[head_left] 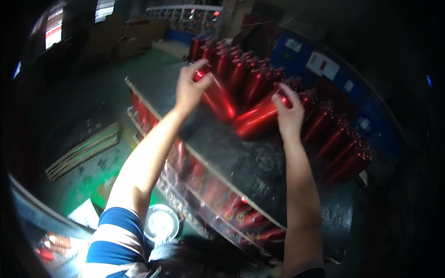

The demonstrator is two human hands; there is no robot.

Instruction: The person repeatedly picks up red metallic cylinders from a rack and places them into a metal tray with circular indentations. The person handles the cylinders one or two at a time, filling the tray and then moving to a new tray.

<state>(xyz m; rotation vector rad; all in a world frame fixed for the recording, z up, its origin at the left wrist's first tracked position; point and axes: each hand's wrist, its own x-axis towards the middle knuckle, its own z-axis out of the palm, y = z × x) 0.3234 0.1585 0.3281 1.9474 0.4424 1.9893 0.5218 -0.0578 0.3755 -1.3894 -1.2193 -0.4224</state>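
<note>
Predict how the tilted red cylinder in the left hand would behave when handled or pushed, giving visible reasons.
The red cylinder would probably roll if laid on its side, since its body looks round. Its shiny highlights suggest a smooth surface, possibly slippery for the left hand. It is likely stiff: its sides look straight while tilted.

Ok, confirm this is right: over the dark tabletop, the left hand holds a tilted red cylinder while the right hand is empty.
No: the right hand isn't empty; the head view shows it holding another red cylinder. The left hand does hold a tilted red cylinder over the dark tabletop.
</note>
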